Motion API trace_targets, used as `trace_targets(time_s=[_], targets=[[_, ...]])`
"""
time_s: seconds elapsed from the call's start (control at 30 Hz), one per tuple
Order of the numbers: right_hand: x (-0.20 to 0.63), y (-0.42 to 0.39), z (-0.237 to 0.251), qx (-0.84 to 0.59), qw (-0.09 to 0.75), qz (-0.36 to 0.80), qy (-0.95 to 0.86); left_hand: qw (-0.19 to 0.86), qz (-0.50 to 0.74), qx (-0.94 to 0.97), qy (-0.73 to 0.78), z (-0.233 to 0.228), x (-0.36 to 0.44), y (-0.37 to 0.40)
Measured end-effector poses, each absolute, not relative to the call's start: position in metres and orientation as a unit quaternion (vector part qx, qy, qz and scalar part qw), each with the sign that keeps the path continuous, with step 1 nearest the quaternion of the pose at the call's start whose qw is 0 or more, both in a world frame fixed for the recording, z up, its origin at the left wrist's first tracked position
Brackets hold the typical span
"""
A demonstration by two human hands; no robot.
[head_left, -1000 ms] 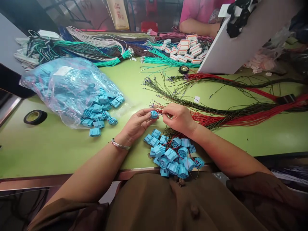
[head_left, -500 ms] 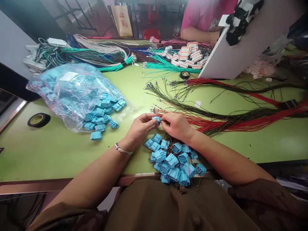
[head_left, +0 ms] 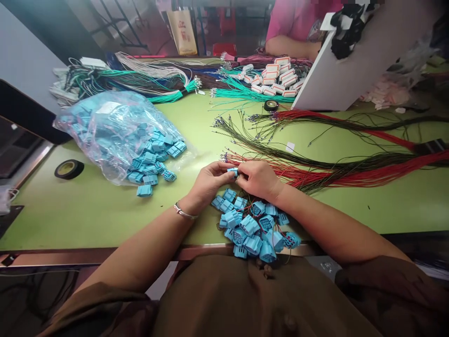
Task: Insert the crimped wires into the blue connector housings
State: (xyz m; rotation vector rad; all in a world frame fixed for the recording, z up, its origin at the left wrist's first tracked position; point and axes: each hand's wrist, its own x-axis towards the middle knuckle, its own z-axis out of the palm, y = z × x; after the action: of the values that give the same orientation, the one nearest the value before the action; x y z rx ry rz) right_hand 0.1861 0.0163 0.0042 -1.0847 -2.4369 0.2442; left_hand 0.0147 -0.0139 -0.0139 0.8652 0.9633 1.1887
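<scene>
1. The left hand point(head_left: 210, 182) pinches a small blue connector point(head_left: 232, 171) between thumb and fingertips, held just above the green table point(head_left: 87, 215).
2. The right hand point(head_left: 257, 179) meets it from the other side, fingers pressed together at the connector's face; it seems to nip a thin wire there, though the wire end itself is hidden by the fingers.
3. Just below the grip, toward the person's body, lies a heap of blue connectors point(head_left: 254, 229) with short wires already in them.
4. Beyond the grip and running off to the right lies a bundle of red wires point(head_left: 368, 173), with dark green wires point(head_left: 280, 152) farther out.
5. Well off to the left of the grip sits a clear bag of connectors point(head_left: 115, 133), and past it a roll of black tape point(head_left: 69, 169).
6. The connector looks light, rigid plastic, unlikely to crush; I would hold it by its flat sides, leaving the holed face free. The wire looks limp and thin, best nipped close to its tip so it does not buckle.
7. Across the table, another person's arm point(head_left: 291, 46) rests near white connectors point(head_left: 277, 77).
</scene>
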Motion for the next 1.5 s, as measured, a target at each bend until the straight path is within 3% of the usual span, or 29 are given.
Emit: trace_targets(time_s=[0.1,0.2,0.33,0.43,0.57,0.67,0.73,0.87,1.13,1.3,1.4,1.5], targets=[[0.190,0.018,0.012,-0.368,0.282,0.144,-0.874,0.632,0.524,0.389,0.417,-0.006,0.014,-0.018],[0.200,0.027,0.026,-0.389,0.375,0.273,-0.796,0.596,0.505,0.461,0.421,0.013,0.016,-0.031],[0.213,0.049,0.043,-0.458,0.440,0.338,-0.694,0.531,0.366,0.698,0.310,0.037,0.033,-0.057],[0.206,0.060,0.045,-0.463,0.393,0.324,-0.725,0.452,0.293,0.811,0.231,0.049,0.052,-0.078],[0.178,0.064,0.038,-0.433,0.217,0.261,-0.835,0.415,0.286,0.838,0.211,0.060,0.052,-0.093],[0.162,0.065,0.029,-0.466,0.114,0.138,-0.866,0.360,0.367,0.757,0.403,0.061,0.010,-0.086],[0.157,0.068,0.020,-0.480,0.086,0.101,-0.867,0.250,0.408,0.656,0.583,0.057,-0.034,-0.074],[0.160,0.074,0.003,-0.478,0.099,0.111,-0.866,0.140,0.317,0.553,0.758,0.044,-0.109,-0.053],[0.175,0.068,0.013,-0.420,0.216,0.114,-0.874,0.101,0.316,0.602,0.727,0.004,-0.099,-0.043],[0.182,0.061,0.015,-0.450,0.295,0.263,-0.801,0.095,0.327,0.583,0.737,0.010,-0.092,-0.047],[0.186,0.059,0.012,-0.453,0.341,0.363,-0.739,0.176,0.405,0.546,0.712,0.029,-0.082,-0.048],[0.189,0.055,0.012,-0.439,0.354,0.421,-0.711,0.354,0.528,0.470,0.612,0.046,-0.056,-0.036]])
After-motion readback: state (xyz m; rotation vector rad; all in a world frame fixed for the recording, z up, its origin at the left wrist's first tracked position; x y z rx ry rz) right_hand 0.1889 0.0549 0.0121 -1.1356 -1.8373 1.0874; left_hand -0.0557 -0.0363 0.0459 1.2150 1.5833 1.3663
